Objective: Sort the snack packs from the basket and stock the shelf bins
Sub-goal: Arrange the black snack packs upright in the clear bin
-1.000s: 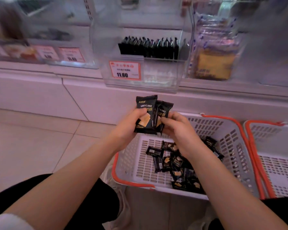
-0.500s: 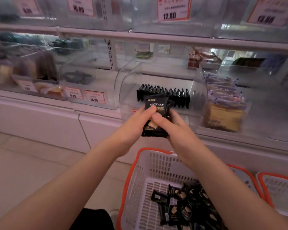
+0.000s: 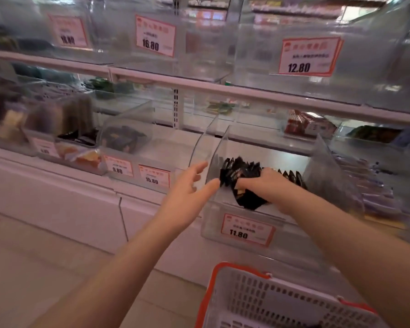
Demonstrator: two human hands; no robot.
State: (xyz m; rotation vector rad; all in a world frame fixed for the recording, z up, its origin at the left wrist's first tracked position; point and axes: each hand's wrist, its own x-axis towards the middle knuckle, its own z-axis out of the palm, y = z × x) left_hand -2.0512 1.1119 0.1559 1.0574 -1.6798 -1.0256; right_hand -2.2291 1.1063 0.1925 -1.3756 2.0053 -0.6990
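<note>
Several black snack packs are clamped in the right hand, fingers curled round the bunch, which is inside the clear shelf bin marked 11.80. A row of matching packs already stands upright in the far part of that bin, so stocking here is partly done. Left hand hovers just left of the bin wall, fingers apart and straight, holding nothing. White basket with orange rim sits near, at the bottom right; only its upper part is visible, so I cannot tell how many packs remain in it. Judgement: mid-task; this bunch is not yet released or squared up against the row. Neighbouring bins to the left and right hold other products, blurred.
</note>
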